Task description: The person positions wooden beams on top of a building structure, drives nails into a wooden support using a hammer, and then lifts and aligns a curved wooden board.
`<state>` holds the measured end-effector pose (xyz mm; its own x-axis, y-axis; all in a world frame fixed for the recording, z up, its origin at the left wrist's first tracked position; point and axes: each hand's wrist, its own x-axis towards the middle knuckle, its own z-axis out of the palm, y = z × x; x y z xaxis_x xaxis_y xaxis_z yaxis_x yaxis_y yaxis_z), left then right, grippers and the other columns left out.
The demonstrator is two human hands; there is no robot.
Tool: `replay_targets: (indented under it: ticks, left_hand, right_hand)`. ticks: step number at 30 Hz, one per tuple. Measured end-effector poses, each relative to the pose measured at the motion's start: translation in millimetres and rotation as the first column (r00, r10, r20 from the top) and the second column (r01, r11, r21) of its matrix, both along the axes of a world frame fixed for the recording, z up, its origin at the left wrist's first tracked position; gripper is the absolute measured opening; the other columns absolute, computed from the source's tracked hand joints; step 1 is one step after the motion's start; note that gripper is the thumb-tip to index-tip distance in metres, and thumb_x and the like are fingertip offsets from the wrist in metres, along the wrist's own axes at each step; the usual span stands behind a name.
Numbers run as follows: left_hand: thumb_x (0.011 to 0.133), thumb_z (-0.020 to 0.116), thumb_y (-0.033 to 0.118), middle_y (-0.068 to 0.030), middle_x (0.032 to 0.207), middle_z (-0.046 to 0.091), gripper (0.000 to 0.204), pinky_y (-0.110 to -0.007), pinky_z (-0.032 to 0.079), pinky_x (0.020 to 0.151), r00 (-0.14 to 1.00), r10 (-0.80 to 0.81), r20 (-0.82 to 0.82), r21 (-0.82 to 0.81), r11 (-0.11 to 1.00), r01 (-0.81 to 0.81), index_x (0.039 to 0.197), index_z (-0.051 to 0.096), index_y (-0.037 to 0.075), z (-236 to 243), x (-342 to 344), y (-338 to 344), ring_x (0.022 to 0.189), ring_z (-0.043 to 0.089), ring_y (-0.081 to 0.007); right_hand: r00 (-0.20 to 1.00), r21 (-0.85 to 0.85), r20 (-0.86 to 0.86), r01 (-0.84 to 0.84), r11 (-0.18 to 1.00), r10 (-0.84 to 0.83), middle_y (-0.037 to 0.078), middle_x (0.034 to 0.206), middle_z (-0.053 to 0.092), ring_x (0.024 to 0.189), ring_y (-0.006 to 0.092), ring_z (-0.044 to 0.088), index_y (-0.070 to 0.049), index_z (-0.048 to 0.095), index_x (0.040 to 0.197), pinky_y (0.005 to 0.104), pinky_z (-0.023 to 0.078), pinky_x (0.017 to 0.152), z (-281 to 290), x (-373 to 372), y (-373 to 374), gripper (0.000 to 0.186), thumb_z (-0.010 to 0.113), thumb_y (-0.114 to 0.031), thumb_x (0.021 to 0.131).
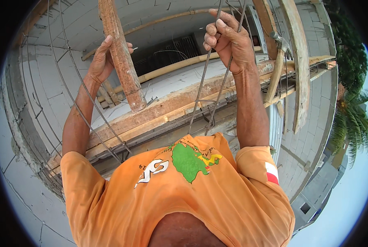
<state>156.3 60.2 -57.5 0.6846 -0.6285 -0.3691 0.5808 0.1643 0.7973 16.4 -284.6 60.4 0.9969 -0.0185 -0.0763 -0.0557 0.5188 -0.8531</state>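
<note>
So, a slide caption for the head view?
Left hand grips a wooden plank; right hand curls around a steel rod, hammer nearby.

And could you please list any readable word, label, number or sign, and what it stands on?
Orange shirt: large white lettering, not copied out here.
Same shirt: small dark writing around a green patch, too small to read surely.
Wooden board, hammer: none visible.

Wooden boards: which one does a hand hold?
The brown board in the left hand; no hand grips the boards beside the hammer or the long crosswise board.
</note>
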Motion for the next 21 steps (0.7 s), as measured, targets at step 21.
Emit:
replay_targets:
  ticks: [21]
  left_hand:
    - [0.101, 0.058, 0.049, -0.0170, 0.132, 0.062, 0.073, -0.040, 0.056, 0.100, 0.995, -0.097, -0.012, -0.069, 0.993, 0.096, 0.153, 0.033, 0.005, 6.0, -18.8, 30.3, 0.121, 0.064, -0.0232]
  right_hand:
    - [0.973, 0.349, 0.228, -0.101, 0.932, 0.020, 0.004, 0.088, 0.059, 0.073, 0.0135, 0.061, 0.002, 0.052, 0.138, 0.0312, 0.054, 0.062, -41.0, 19.6, -24.6, 0.042, 0.054, -0.024, 0.106]
